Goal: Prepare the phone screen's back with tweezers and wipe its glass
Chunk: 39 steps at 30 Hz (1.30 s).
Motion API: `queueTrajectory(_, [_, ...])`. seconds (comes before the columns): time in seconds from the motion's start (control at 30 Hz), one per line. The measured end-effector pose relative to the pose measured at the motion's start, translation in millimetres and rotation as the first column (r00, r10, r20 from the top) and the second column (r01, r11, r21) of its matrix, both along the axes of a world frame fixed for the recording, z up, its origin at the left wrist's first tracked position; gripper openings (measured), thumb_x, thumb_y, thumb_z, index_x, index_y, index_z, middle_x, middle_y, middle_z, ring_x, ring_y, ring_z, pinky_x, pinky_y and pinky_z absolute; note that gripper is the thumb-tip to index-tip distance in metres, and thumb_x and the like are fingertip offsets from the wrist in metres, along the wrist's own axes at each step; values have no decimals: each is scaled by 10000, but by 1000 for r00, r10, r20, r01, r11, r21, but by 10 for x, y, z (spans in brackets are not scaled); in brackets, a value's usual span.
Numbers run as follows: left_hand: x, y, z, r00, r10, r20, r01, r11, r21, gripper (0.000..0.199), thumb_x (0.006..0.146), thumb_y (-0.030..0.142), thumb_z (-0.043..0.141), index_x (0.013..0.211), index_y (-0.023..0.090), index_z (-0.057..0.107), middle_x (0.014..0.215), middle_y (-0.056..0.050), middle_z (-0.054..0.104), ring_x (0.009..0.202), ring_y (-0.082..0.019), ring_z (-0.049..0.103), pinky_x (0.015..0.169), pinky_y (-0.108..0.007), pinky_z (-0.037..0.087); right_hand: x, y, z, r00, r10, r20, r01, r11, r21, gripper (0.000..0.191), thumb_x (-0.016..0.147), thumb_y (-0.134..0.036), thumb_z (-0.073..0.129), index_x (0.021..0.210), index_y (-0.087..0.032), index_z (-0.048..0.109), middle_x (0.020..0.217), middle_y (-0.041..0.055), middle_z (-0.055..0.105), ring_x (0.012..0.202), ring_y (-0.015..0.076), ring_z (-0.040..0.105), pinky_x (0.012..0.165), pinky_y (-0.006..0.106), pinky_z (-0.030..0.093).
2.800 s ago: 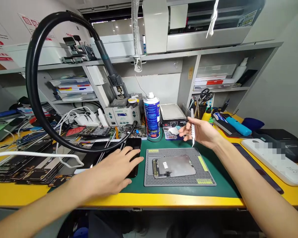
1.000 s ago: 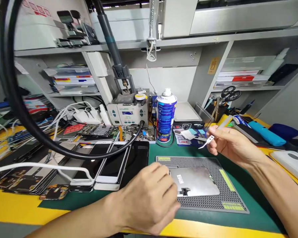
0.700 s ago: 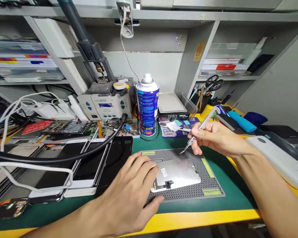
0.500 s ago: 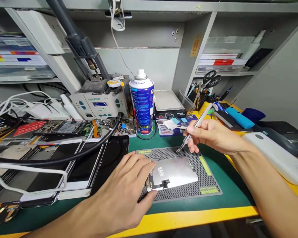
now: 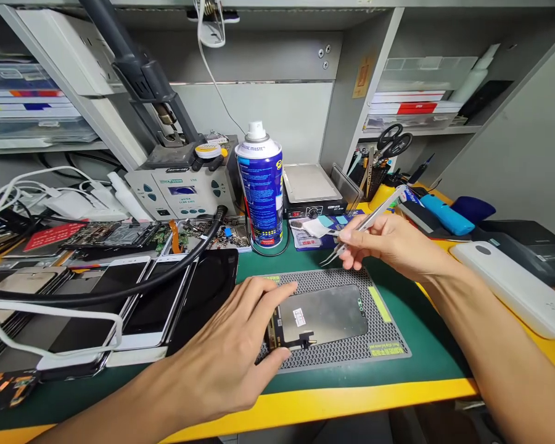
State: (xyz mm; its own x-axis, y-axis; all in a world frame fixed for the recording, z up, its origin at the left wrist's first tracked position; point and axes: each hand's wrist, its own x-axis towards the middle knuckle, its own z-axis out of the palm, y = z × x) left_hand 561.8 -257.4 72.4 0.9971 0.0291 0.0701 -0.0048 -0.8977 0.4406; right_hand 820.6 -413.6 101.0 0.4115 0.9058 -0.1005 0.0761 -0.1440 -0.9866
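Note:
A phone screen panel (image 5: 333,311) lies with its metal back up on a grey perforated mat (image 5: 388,327). A small white label and a dark flex connector show on its left part. My left hand (image 5: 231,339) spans the panel's left end, with thumb at the near edge and fingers at the far edge. In my right hand (image 5: 374,240) are metal tweezers (image 5: 374,213), pinched between thumb and fingers. Their curved tips point down-left, above the mat's far edge and off the panel.
A blue spray can (image 5: 261,191) stands behind the mat. To its right is a small heating plate (image 5: 312,185). Several phones (image 5: 143,308) lie at the left under a black hose (image 5: 166,287). A white power bank (image 5: 513,290) rests at the right.
My right hand and the tweezers have shifted slightly up and left, away from the panel. The panel now looks darker, with less glare. My left hand stays at its left end.

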Motion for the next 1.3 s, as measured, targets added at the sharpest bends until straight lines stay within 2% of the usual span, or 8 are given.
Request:
queueTrajectory(0.27, [-15,33,-41,999,-20,48,19,999,34,685,919,301,576,1501,249,218,1421,-117,379,1340,-248,389,1143,-432,396,-65,6,-17,978,172,116,-153,976,-157,396,874,-528,655,919,-152,773,915,116,773,745,231,747,694,327,628])
queueTrajectory(0.57, [-32,43,-44,997,-15,76,11,999,47,675,915,318,599,1485,223,251,1439,-108,400,1343,-235,382,1155,-399,378,-101,3,1,922,278,268,-205,941,-270,475,917,-572,561,857,-164,798,801,96,761,690,200,708,674,305,595])
queueTrajectory(0.73, [-22,42,-44,998,2,70,-5,999,49,657,911,337,606,1472,216,287,1436,-113,412,1350,-256,365,1150,-438,370,-98,-18,1,929,268,256,-207,948,-242,288,872,-470,674,949,-203,747,921,76,735,793,200,685,662,277,561])
queueTrajectory(0.87, [-17,38,-41,998,7,61,-8,1000,17,649,915,332,596,1473,221,284,1421,-102,417,1337,-243,377,1141,-416,375,-100,-43,-5,899,375,225,-337,922,-190,240,866,-342,705,1055,-196,680,954,72,692,869,196,651,730,274,536])
queueTrajectory(0.97, [-18,37,-28,999,17,45,-16,999,-32,647,913,311,596,1474,231,282,1417,-88,409,1330,-226,390,1139,-389,375,-114,-50,-9,889,428,162,-406,901,-154,173,898,-277,655,1048,-190,650,938,59,670,845,170,627,718,256,516])
queueTrajectory(1.07, [-15,34,-14,997,61,49,-55,991,-118,619,910,247,575,1462,263,295,1369,-68,436,1268,-202,452,1105,-370,402,-127,-40,-9,909,402,113,-390,914,-117,131,886,-232,668,1009,-195,644,905,33,667,828,145,617,700,231,500])
queueTrajectory(1.23, [11,-20,15,981,188,47,-165,935,-313,526,878,170,560,1371,286,418,1105,-32,516,970,-160,560,897,-330,504,-158,-6,27,970,243,4,-243,970,-28,200,795,-236,788,939,-202,653,872,14,699,828,136,646,752,238,495])
queueTrajectory(1.3, [40,-53,45,981,192,8,-166,869,-466,486,863,186,589,1326,254,463,1043,-30,531,927,-157,566,869,-326,512,-178,9,33,987,160,-16,-160,987,5,236,758,-237,822,925,-205,658,845,7,701,801,133,646,724,232,485])
